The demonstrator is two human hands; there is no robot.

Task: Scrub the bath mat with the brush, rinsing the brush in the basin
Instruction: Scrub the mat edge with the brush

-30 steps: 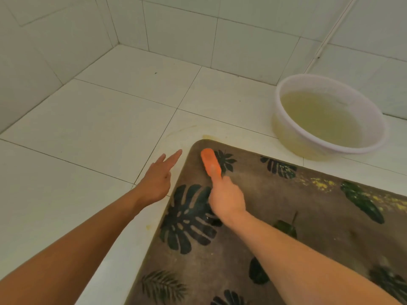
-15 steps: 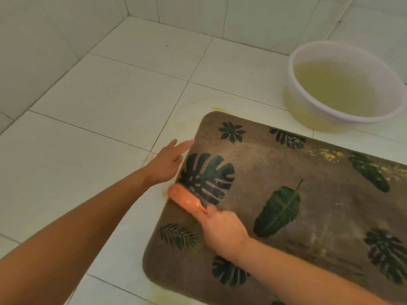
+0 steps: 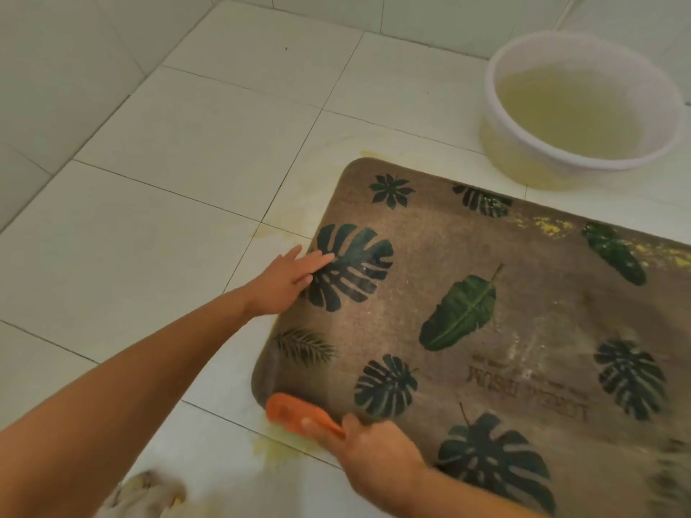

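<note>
- Brush (image 3: 295, 411): orange, gripped by the right hand (image 3: 374, 448), fingers curled round the handle. The head is set on the near-left corner of the bath mat (image 3: 430, 256), partly over the edge toward the tile floor (image 3: 168, 162).
- Brush long axis: roughly along the mat's near edge, head pointing left, handle running right into the hand.
- Left hand (image 3: 284, 284): fingers straight and close together, laid flat on the mat's left edge over a large leaf print. Judged to be pinning the mat against sliding.
- Mat: brown with dark leaf prints, lying flat on the floor, long axis running off to the right and out of view. Yellow residue (image 3: 549, 228) is seen along the far edge.
- Basin (image 3: 516, 158): white, holding yellowish water (image 3: 576, 106), standing just beyond the mat's far edge, up and to the right.
- Key relation: the basin is well apart from the brush, diagonally across the mat. The right hand is the nearer one and already holds the tool, so a rinse is judged to need a forward-right reach over the mat.
- Step judged: scrubbing at the corner; most of the mat lies right of and beyond the brush.
- Yellow puddle (image 3: 276, 448) is noted on the floor just beside the brush head; a crumpled cloth (image 3: 146, 495) lies at the bottom left.
</note>
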